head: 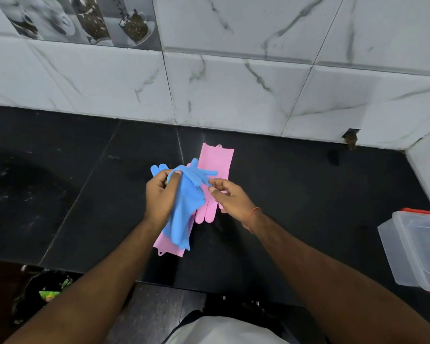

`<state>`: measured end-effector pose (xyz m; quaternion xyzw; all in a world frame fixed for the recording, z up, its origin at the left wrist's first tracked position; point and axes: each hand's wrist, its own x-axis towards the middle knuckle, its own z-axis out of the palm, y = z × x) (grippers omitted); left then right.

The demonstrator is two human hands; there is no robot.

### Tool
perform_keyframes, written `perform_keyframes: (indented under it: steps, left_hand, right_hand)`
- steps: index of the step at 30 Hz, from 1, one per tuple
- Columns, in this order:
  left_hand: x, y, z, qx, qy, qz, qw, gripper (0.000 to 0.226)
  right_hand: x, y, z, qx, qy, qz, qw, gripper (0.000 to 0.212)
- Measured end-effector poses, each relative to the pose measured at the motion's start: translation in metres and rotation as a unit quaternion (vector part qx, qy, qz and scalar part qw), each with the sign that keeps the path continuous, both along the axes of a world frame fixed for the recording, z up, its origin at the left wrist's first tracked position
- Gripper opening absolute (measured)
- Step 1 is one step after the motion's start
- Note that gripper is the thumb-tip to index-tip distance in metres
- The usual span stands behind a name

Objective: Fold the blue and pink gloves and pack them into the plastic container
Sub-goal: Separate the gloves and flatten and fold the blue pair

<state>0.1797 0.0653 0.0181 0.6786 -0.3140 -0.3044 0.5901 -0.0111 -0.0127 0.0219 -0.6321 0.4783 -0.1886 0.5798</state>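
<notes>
Two hands on the blue glove (184, 207) above the table (296, 194), left hand (159, 197) clamped on it, right hand (230, 194) pinching a fingertip — soft, floppy, likely grippy rubber, best held at the cuff.

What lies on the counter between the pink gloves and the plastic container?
In the head view, only bare black counter separates the pink gloves from the plastic container.

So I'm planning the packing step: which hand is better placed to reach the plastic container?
The right hand. The plastic container sits at the counter's right edge, on that arm's side. The left hand grips the blue glove and would have to cross over.
</notes>
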Motion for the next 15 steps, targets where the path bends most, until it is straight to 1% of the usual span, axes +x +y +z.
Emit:
perform_keyframes:
  steps: [2, 4, 5, 7, 9, 10, 12, 13, 15]
  left_hand:
    - [-0.011, -0.001, 0.012, -0.019, 0.074, -0.027, 0.997, 0.025]
    - [-0.024, -0.003, 0.021, -0.028, 0.124, -0.054, 0.99, 0.029]
    - [-0.031, -0.003, 0.025, -0.032, 0.133, -0.062, 0.989, 0.029]
    - [-0.046, -0.005, 0.029, -0.045, 0.151, -0.079, 0.984, 0.036]
    - [-0.064, -0.008, 0.03, -0.048, 0.196, -0.08, 0.976, 0.047]
    - [-0.074, -0.009, 0.029, -0.052, 0.229, -0.084, 0.968, 0.048]
    - [-0.099, -0.013, 0.027, -0.066, 0.301, -0.104, 0.946, 0.051]
    - [-0.111, -0.015, 0.025, -0.068, 0.333, -0.101, 0.935, 0.051]
    - [-0.137, -0.021, 0.021, -0.05, 0.375, -0.07, 0.923, 0.037]
  right_hand:
    - [-0.001, 0.003, 0.001, 0.032, -0.028, -0.003, 0.999, 0.045]
    - [-0.005, 0.005, 0.003, 0.098, -0.076, -0.019, 0.992, 0.057]
    - [-0.008, 0.005, 0.004, 0.151, -0.105, -0.033, 0.982, 0.061]
    - [-0.021, 0.004, 0.005, 0.272, -0.155, -0.035, 0.949, 0.068]
    - [-0.042, 0.004, 0.006, 0.352, -0.188, 0.018, 0.917, 0.073]
    - [-0.054, 0.004, 0.005, 0.371, -0.204, 0.042, 0.905, 0.076]
    - [-0.076, 0.004, 0.002, 0.379, -0.226, 0.043, 0.896, 0.08]
    - [-0.083, 0.004, 0.001, 0.373, -0.229, 0.025, 0.899, 0.078]
    - [-0.103, 0.003, 0.001, 0.334, -0.209, -0.015, 0.919, 0.068]
